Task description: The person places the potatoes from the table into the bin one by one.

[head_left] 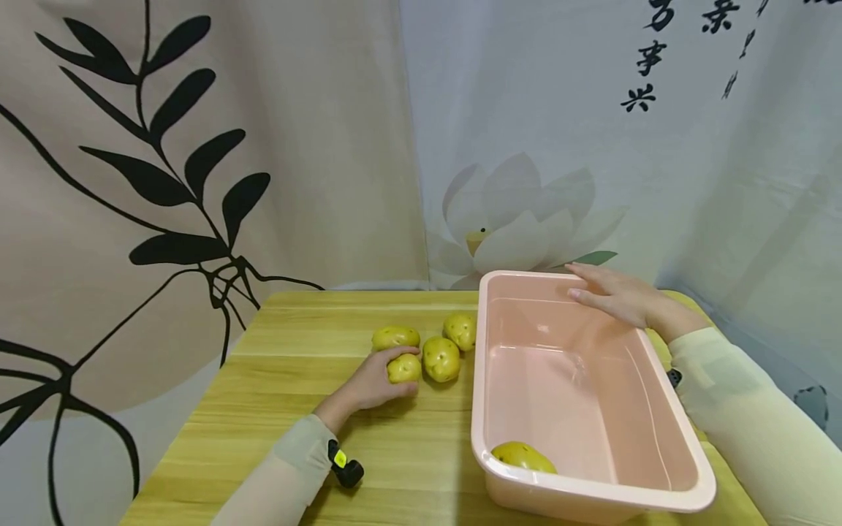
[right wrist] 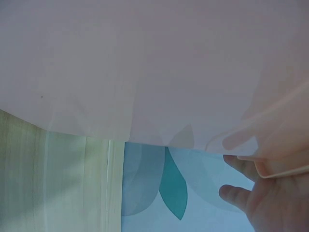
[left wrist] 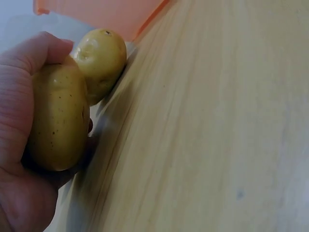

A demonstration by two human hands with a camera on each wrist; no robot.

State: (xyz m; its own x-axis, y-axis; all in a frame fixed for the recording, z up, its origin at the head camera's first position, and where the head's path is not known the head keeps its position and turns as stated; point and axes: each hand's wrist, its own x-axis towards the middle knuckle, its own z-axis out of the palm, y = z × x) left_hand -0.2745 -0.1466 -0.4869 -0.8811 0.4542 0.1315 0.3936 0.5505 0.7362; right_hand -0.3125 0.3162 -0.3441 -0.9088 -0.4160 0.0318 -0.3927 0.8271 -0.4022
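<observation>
My left hand (head_left: 378, 381) grips a yellow potato (head_left: 404, 368) over the wooden table, thumb on the near side and fingers on the far side. The left wrist view shows this potato (left wrist: 59, 116) against the palm, with another potato (left wrist: 101, 63) just beyond it. Close around the hand lie an oblong potato (head_left: 396, 337) and two rounder ones, a nearer potato (head_left: 441, 359) and a farther potato (head_left: 460, 331). My right hand (head_left: 618, 296) holds the far right corner of a pink plastic basin (head_left: 482, 380), its thumb over the inner side. Inside the basin, at its near left, lies one potato (head_left: 524, 456).
The basin stands on the right part of the wooden table (head_left: 276, 409), its left wall beside the loose potatoes. A printed curtain (head_left: 342, 146) hangs right behind the table's far edge. Dark wrist cameras sit on both wrists, the left camera (head_left: 345, 467) low over the table.
</observation>
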